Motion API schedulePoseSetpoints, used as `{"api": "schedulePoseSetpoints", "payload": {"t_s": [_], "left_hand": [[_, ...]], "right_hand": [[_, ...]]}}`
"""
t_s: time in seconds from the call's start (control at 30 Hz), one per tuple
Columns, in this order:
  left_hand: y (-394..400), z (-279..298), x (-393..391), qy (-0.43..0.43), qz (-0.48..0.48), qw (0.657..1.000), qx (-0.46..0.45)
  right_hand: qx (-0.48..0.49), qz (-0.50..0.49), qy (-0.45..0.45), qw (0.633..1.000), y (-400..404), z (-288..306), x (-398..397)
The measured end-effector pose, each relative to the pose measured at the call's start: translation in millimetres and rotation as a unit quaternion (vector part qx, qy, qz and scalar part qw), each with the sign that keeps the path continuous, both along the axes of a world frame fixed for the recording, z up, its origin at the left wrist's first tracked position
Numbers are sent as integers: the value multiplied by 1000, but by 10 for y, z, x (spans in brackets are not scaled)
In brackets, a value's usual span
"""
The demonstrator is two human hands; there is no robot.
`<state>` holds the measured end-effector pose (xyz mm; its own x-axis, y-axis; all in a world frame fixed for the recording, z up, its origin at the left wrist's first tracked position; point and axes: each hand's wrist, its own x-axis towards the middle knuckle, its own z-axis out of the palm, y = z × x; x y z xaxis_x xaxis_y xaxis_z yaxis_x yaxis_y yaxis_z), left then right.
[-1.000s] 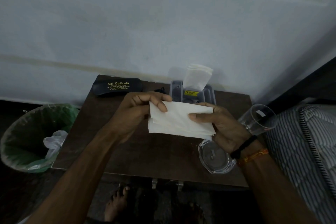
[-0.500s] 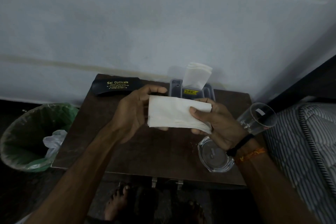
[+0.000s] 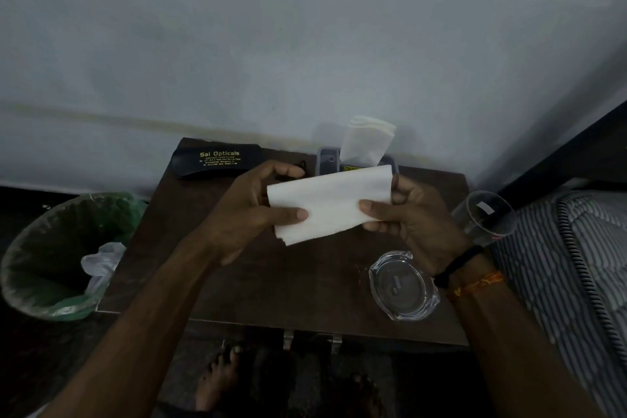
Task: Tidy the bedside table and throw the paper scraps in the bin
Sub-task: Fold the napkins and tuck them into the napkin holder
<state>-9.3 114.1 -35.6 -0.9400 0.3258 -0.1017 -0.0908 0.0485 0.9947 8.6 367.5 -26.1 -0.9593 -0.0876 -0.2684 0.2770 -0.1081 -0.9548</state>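
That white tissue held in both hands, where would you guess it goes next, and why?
Probably back to the tissue holder at the table's far edge. The left hand and right hand each pinch an end of the folded tissue, which looks flat and neat, not crumpled like scrap, and the holder already has tissues standing in it.

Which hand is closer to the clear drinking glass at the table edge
Right. The right hand is just left of the glass; the left hand is across the paper, farther off.
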Motion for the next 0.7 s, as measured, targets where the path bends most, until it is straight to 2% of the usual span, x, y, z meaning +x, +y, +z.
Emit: {"api": "schedulePoseSetpoints", "payload": {"t_s": [0.07, 0.13, 0.3, 0.43, 0.5, 0.57, 0.7], "left_hand": [[-35, -38, -36, 69, -38, 992, -100], [-23, -44, -29, 78, -83, 985, -126], [91, -93, 23, 87, -120, 982, -119], [151, -74, 38, 74, -36, 994, -72], [145, -55, 51, 54, -6, 998, -26], [148, -57, 79, 24, 1, 1000, 3], [214, -82, 161, -3, -6, 1000, -4]], "right_hand": [[46, 0, 42, 998, -8, -17, -8], [89, 14, 89, 992, -33, -26, -15], [105, 9, 156, 982, -223, -23, -8], [103, -4, 130, 986, -387, -77, 22], [137, 33, 106, 984, -430, -158, 50], [181, 61, 123, 974, -470, -237, 78], [249, 64, 171, 951, -597, -309, 136]]}}
